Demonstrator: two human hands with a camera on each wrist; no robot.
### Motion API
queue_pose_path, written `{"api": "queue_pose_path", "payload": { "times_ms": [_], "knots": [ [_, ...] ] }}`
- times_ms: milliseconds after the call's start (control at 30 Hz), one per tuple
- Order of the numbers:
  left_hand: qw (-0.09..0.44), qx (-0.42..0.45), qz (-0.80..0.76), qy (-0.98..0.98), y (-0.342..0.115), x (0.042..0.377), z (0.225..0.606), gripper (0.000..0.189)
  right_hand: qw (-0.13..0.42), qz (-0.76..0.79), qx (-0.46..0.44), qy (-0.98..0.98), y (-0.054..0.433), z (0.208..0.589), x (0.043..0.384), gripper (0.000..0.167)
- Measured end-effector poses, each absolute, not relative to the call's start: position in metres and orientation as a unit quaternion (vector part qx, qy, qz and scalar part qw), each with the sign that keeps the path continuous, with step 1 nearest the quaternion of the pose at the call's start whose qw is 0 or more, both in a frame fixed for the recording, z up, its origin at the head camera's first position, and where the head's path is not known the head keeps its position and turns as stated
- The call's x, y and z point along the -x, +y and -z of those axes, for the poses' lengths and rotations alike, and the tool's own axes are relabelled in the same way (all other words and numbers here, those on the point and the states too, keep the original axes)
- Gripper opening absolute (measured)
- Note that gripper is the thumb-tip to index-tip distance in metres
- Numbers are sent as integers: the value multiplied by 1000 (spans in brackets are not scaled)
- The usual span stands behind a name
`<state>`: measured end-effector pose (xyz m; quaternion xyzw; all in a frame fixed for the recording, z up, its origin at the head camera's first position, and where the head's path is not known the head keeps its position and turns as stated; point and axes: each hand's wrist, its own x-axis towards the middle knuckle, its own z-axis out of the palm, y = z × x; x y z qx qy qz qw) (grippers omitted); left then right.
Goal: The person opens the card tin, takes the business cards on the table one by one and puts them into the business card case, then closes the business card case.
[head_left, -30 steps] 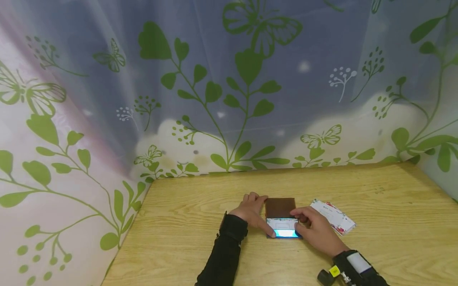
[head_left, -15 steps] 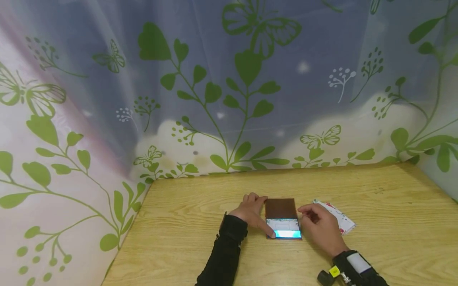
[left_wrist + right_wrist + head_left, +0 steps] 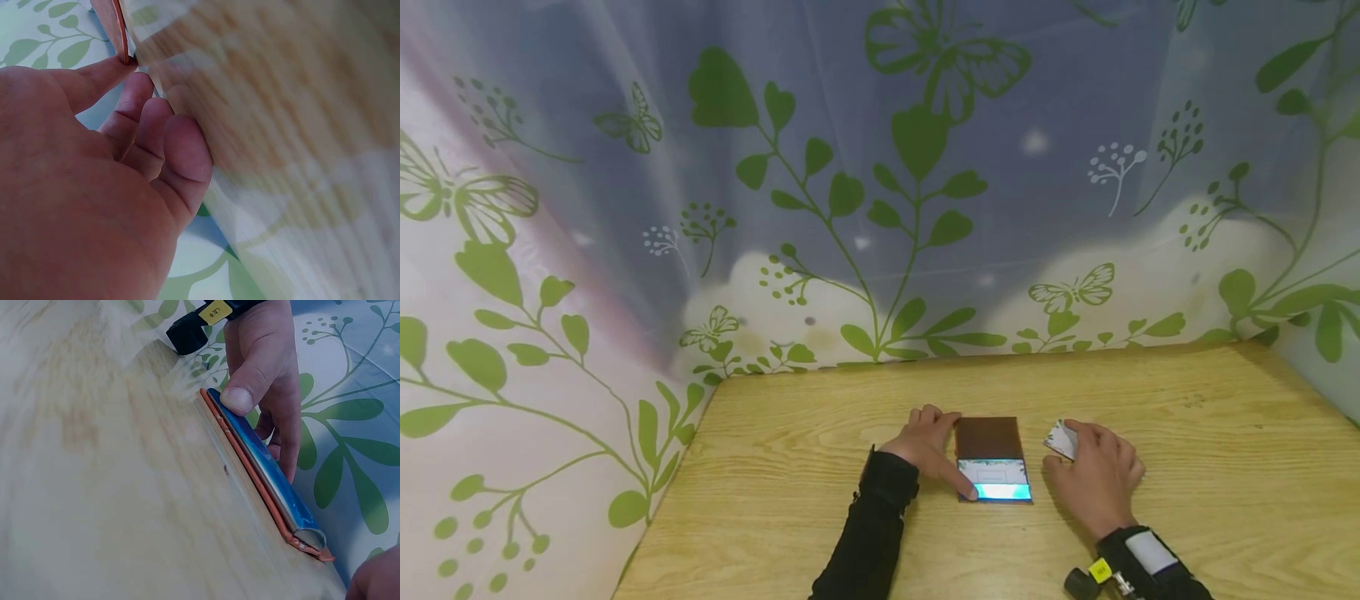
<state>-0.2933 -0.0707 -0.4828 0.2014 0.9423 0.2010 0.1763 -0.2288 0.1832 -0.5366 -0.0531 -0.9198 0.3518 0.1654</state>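
A brown card holder [image 3: 987, 437] lies unfolded on the table, with a white floral card [image 3: 992, 469] and a bright blue-white strip in its lower half. My left hand [image 3: 927, 446] steadies its left side, thumb on the blue strip [image 3: 269, 462] and a finger touching the upper corner. From the left wrist view, that hand's [image 3: 94, 169] finger meets the holder's orange-brown edge [image 3: 121, 31]. To the right, my right hand [image 3: 1097, 479] pinches a white card with a floral print [image 3: 1060, 439]. The hand covers most of it; how many cards it holds cannot be told.
Both hands work on a light wood-grain table [image 3: 820, 433]. A curtain [image 3: 820, 208] with green leaves and butterflies borders the table's back and sides. A camera with a yellow tag [image 3: 1100, 570] is strapped at the right wrist.
My right hand has left the card holder, moved right to the loose cards and picked at them; the visible card has shifted left and tilted. The left hand and the holder stay put.
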Motion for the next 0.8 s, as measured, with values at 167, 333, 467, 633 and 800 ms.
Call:
{"api": "queue_pose_path", "payload": {
  "times_ms": [167,333,467,633,800],
  "knots": [
    [177,-201,-203,942,-71,293,483,124,173,-345,51,-921,182,537,229,48],
    [179,-199,-206,941,-71,293,485,125,174,-333,47,-926,182,536,229,41],
    [181,-199,-210,940,-71,292,484,125,188,-326,33,-926,182,536,228,37],
    [181,-202,-212,939,-71,293,484,124,233,-321,9,-918,181,537,227,32],
    [181,-201,-208,940,-70,294,483,124,275,-332,9,-902,178,534,228,25]
  ]
}}
